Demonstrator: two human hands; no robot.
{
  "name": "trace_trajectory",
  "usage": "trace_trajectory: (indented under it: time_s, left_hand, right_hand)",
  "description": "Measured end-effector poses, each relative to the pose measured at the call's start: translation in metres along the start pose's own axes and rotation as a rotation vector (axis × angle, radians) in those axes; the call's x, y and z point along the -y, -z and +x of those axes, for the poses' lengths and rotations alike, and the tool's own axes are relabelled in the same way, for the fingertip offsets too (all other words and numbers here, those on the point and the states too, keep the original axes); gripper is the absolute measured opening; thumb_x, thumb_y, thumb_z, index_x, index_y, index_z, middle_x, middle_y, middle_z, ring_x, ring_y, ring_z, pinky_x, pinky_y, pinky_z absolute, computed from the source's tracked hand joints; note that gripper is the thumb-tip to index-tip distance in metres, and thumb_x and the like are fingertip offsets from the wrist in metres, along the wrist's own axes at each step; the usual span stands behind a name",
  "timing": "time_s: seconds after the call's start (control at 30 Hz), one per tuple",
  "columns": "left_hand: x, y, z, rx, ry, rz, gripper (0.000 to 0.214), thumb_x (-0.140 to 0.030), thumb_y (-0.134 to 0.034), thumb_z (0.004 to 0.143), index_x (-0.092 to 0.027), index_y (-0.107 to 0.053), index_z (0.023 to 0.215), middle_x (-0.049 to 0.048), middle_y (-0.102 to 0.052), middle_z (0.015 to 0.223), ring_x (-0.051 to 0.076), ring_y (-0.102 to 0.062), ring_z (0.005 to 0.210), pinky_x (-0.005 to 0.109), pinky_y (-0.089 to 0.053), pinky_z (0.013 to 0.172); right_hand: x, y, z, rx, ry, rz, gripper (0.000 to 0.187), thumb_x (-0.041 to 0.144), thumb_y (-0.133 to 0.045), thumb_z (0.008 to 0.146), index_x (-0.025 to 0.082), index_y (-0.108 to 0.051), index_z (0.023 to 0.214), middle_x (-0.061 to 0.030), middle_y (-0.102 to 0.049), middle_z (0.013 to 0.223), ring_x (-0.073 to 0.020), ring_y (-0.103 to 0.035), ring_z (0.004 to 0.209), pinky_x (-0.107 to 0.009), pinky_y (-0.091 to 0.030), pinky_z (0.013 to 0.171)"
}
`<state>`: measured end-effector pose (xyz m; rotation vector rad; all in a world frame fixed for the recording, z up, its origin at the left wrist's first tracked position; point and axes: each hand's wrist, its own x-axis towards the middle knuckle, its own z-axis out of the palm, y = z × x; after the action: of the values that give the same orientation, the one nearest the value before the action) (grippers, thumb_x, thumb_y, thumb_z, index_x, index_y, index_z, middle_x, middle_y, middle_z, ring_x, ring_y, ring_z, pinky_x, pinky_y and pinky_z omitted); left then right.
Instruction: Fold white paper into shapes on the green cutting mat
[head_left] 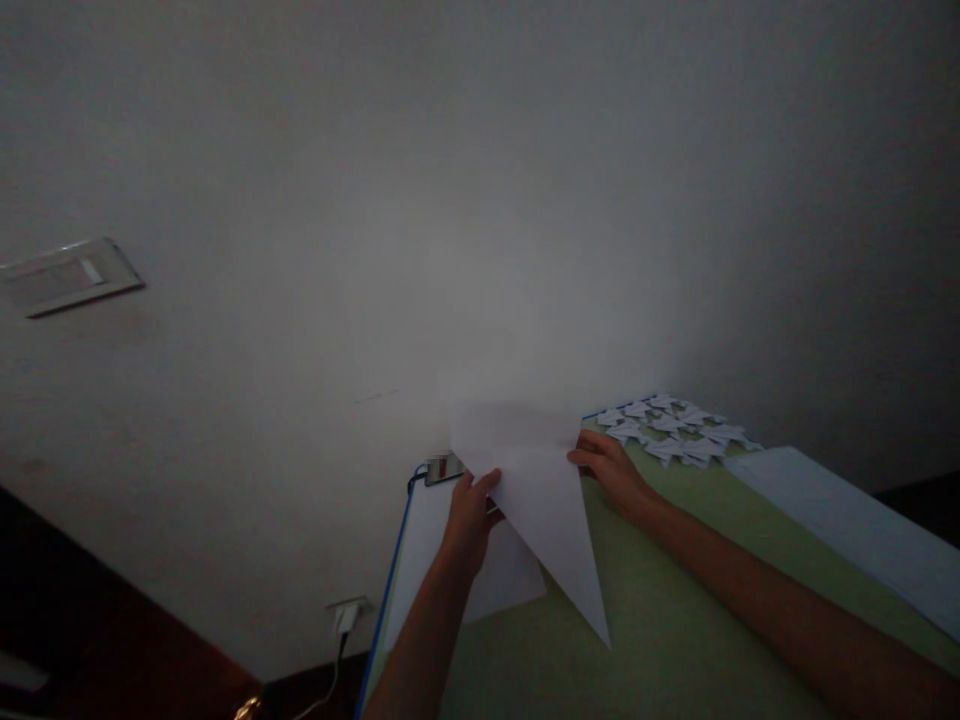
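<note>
A white sheet of paper point(544, 510), folded to a long point at its lower end, is held up between both hands above the green table. My left hand point(471, 515) pinches its left edge, thumb on top and fingers underneath. On the opposite edge, my right hand point(606, 465) grips the paper between thumb and fingers. Beneath the left hand lies another white sheet point(506, 580), flat on the table and partly covered by the hand and the held paper.
The green table point(660, 610) stands against a grey wall. Several small folded paper shapes point(675, 428) lie at its far right corner. A white sheet or board point(847, 520) lies along the right side. A phone-like device point(442, 468) with a cable rests at the back left corner.
</note>
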<state>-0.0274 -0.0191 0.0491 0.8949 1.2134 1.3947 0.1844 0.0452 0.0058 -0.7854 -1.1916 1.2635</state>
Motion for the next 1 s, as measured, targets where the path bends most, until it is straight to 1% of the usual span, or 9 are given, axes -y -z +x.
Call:
trace_trajectory:
  time_s: [0.13, 0.27, 0.4, 0.5, 0.7, 0.9, 1.0]
  left_hand:
    - [0.0002, -0.0001, 0.0013, -0.006, -0.009, -0.007, 0.038, -0.026, -0.07, 0.074, -0.017, -0.062, 0.109, 0.014, -0.07, 0.11, 0.019, -0.067, 0.075, 0.03, -0.054, 0.064]
    - [0.0004, 0.0002, 0.0017, -0.013, -0.046, 0.016, 0.04, -0.029, -0.074, 0.071, -0.016, -0.063, 0.108, 0.0126, -0.071, 0.105, 0.018, -0.067, 0.074, 0.03, -0.055, 0.063]
    - [-0.0015, 0.0001, 0.0013, -0.056, -0.159, 0.139, 0.043, -0.034, -0.076, 0.069, -0.015, -0.064, 0.106, 0.0087, -0.071, 0.085, 0.018, -0.065, 0.065, 0.028, -0.053, 0.054]
    - [-0.003, 0.0, 0.0012, -0.048, -0.218, 0.191, 0.044, -0.037, -0.078, 0.067, -0.013, -0.065, 0.102, 0.007, -0.069, 0.077, 0.018, -0.063, 0.06, 0.026, -0.05, 0.048]
    - [-0.0006, 0.0016, 0.0053, -0.037, -0.22, 0.19, 0.044, -0.049, -0.073, 0.072, -0.012, -0.065, 0.093, 0.0039, -0.064, 0.07, 0.015, -0.059, 0.054, 0.027, -0.051, 0.046]
    - [0.0001, 0.0027, 0.0064, -0.055, -0.203, 0.177, 0.051, -0.062, -0.072, 0.071, -0.013, -0.062, 0.085, 0.0019, -0.059, 0.066, 0.014, -0.058, 0.054, 0.026, -0.05, 0.045]
    - [-0.0007, 0.0017, 0.0051, -0.063, -0.207, 0.175, 0.053, -0.065, -0.072, 0.069, -0.015, -0.06, 0.081, 0.0008, -0.057, 0.064, 0.014, -0.057, 0.053, 0.026, -0.05, 0.045]
  right_hand:
    - [-0.0015, 0.0009, 0.0015, -0.044, -0.007, -0.013, 0.026, 0.026, -0.068, 0.064, 0.021, -0.075, 0.089, -0.0022, -0.073, 0.083, -0.0212, -0.064, 0.079, -0.032, -0.048, 0.073]
    - [-0.0013, 0.0021, 0.0021, -0.058, -0.003, -0.035, 0.022, 0.027, -0.069, 0.064, 0.021, -0.074, 0.084, -0.0024, -0.072, 0.083, -0.0222, -0.064, 0.082, -0.032, -0.048, 0.072]
    - [-0.0015, 0.0029, 0.0029, -0.083, 0.019, -0.067, 0.02, 0.029, -0.068, 0.063, 0.021, -0.072, 0.08, -0.0026, -0.072, 0.082, -0.0225, -0.064, 0.08, -0.032, -0.048, 0.071]
    - [-0.002, 0.003, 0.0038, -0.107, 0.017, -0.069, 0.024, 0.029, -0.068, 0.061, 0.02, -0.073, 0.082, -0.0036, -0.073, 0.083, -0.0234, -0.064, 0.08, -0.034, -0.049, 0.073]
    - [0.0, 0.0028, 0.004, -0.132, -0.002, -0.055, 0.026, 0.029, -0.069, 0.058, 0.02, -0.073, 0.082, -0.0037, -0.073, 0.081, -0.0231, -0.064, 0.078, -0.035, -0.049, 0.072]
    - [0.0071, 0.0022, 0.0015, -0.102, 0.056, -0.121, 0.02, 0.027, -0.067, 0.06, 0.021, -0.074, 0.078, -0.0047, -0.073, 0.092, -0.024, -0.064, 0.09, -0.033, -0.048, 0.074]
    - [0.0063, 0.0021, 0.0017, -0.106, 0.033, -0.1, 0.022, 0.028, -0.066, 0.06, 0.021, -0.072, 0.08, -0.0039, -0.073, 0.086, -0.0229, -0.063, 0.081, -0.034, -0.048, 0.073]
